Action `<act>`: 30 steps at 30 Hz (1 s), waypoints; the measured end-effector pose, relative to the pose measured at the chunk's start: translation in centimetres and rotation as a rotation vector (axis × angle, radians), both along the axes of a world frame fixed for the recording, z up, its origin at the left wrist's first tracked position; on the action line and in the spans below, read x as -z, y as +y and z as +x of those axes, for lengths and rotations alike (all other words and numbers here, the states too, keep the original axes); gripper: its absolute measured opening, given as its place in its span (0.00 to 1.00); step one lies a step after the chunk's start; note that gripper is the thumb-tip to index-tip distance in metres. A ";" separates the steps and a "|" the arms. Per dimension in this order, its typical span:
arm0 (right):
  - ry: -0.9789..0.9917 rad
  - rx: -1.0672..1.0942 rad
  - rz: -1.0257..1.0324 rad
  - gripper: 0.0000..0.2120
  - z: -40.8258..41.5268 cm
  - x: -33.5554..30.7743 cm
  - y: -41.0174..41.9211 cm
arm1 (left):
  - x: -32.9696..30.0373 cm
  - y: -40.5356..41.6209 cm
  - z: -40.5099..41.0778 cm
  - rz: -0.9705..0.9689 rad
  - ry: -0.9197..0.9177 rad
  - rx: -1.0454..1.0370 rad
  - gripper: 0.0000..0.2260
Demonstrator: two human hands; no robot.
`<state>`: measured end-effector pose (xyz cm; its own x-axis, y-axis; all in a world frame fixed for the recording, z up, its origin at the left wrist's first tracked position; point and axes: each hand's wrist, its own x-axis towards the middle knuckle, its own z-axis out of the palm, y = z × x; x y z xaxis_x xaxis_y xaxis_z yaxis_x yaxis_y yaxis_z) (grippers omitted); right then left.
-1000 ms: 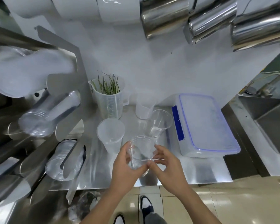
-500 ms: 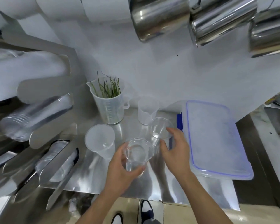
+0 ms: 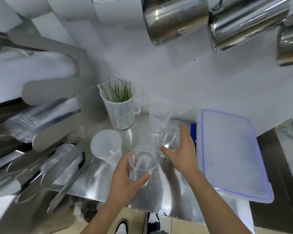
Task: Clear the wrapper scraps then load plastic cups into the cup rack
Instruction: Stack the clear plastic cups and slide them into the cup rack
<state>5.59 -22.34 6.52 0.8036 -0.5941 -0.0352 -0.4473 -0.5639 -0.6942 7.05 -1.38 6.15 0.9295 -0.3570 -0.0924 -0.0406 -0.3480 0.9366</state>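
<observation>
Loading step: my left hand (image 3: 125, 179) clamped round one clear cup (image 3: 143, 163), my right hand (image 3: 181, 149) closing on a second cup (image 3: 169, 136) just ahead on the table (image 3: 98, 179); next, probably nesting both, then cup rack (image 3: 46, 137) leftward.

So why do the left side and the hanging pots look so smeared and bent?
Head view: wide-angle lens bends the steel pots at the edges; the cup rack on the left is blurred; the steel counter throws glare; the central hands and cups stay sharper.
</observation>
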 end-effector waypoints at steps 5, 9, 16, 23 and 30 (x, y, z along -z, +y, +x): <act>-0.013 0.005 0.017 0.49 -0.2 0.0 0.0 | 0.2 0.2 -0.1 0.019 -0.010 0.008 0.33; -0.043 0.005 0.025 0.47 -0.6 -0.5 0.2 | 0.1 0.7 -0.3 0.028 -0.017 0.018 0.33; -0.209 0.042 0.105 0.45 -2.1 -3.9 1.0 | 0.3 1.7 -0.4 0.010 0.014 0.053 0.34; -0.340 0.153 0.202 0.46 -4.2 -6.9 3.2 | 1.0 3.6 -0.5 -0.017 0.074 0.108 0.36; -0.438 0.243 0.204 0.43 -6.0 -8.7 6.0 | 1.7 6.0 -0.7 0.004 0.088 0.187 0.38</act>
